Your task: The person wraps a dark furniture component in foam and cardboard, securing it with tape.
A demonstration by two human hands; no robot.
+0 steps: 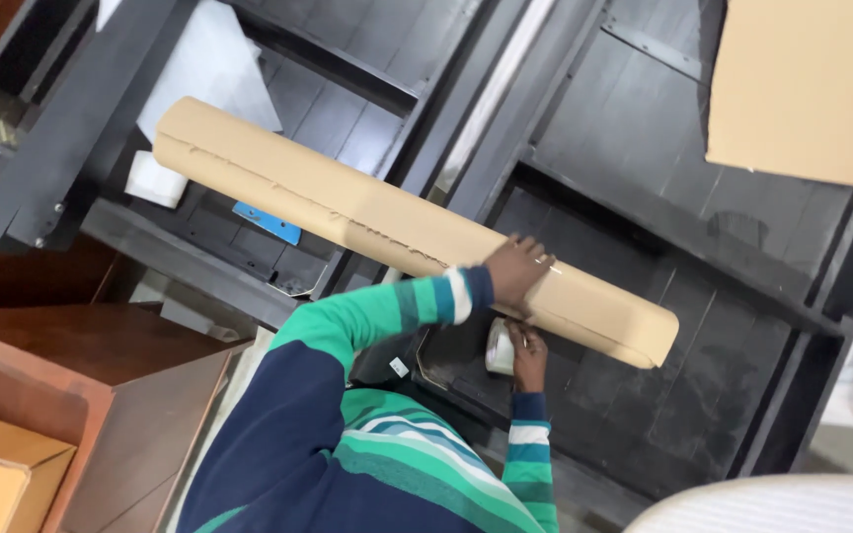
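Cardboard-wrapped bundle (387, 222), long and narrow, lies slantwise across a dark slatted frame (644, 148), its far end up by a white sheet (214, 64) and its near end overhanging a lower panel. It looks stiff along its length yet probably light for its size. The corrugated wrap is soft, torn along 1 seam, and would dent or slip under a tight pinch, so it is best taken with 2 hands spread wide apart, or cradled from below near the middle. The left hand (515, 268) lies flat on the bundle's near part, fingers spread, pressing and not gripping. Just below the bundle, the right hand (527, 350) is closed around a pale tape roll (499, 347). Beyond the bundle's near end hangs a flat cardboard sheet (802, 84). Beneath its far end are a small blue piece (267, 223) and a brown cabinet (81, 345).
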